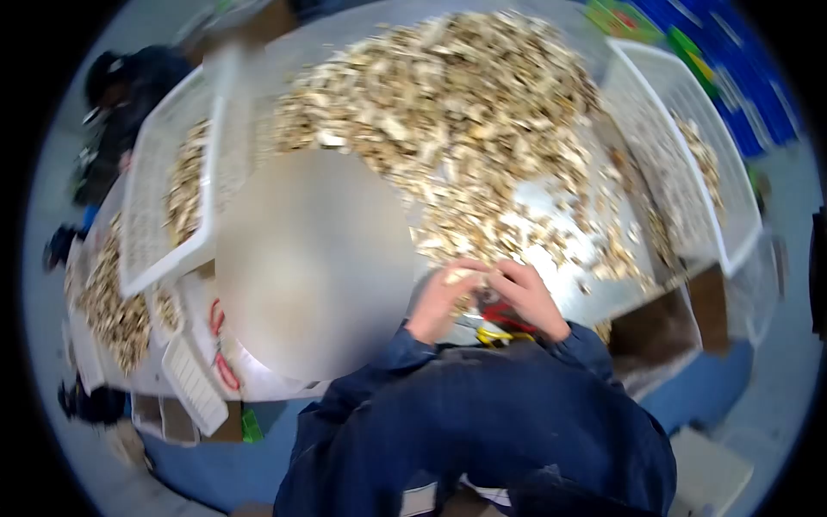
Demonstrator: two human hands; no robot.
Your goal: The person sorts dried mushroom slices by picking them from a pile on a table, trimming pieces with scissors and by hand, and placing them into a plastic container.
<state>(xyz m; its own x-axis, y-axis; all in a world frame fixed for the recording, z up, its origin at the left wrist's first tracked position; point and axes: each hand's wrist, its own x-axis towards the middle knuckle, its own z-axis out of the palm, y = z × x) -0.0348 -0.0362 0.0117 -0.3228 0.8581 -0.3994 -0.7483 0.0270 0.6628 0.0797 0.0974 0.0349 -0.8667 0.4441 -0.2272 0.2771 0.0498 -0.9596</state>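
At the near edge of the metal table, my left hand [441, 302] is closed with a pale piece [458, 276] at its fingertips. It looks like a dried mushroom piece, but blur hides the detail. My right hand [527, 302] is close beside it, fingers curled together; what they hold, if anything, I cannot make out. Under and between the hands lie red handles [504, 317] and yellow handles [498, 336], apparently of scissors. Just beyond my fingers spreads a large heap of cream-and-brown pieces [465, 112], loose and thinner toward me.
White plastic baskets holding similar pieces stand at left [164, 185] and right [668, 146]. An open cardboard box [659, 336] is at my right. Red-handled tools [220, 345] and a small white tray [196, 383] lie left. A blurred patch covers the left-centre. Another person [138, 95] is at far left.
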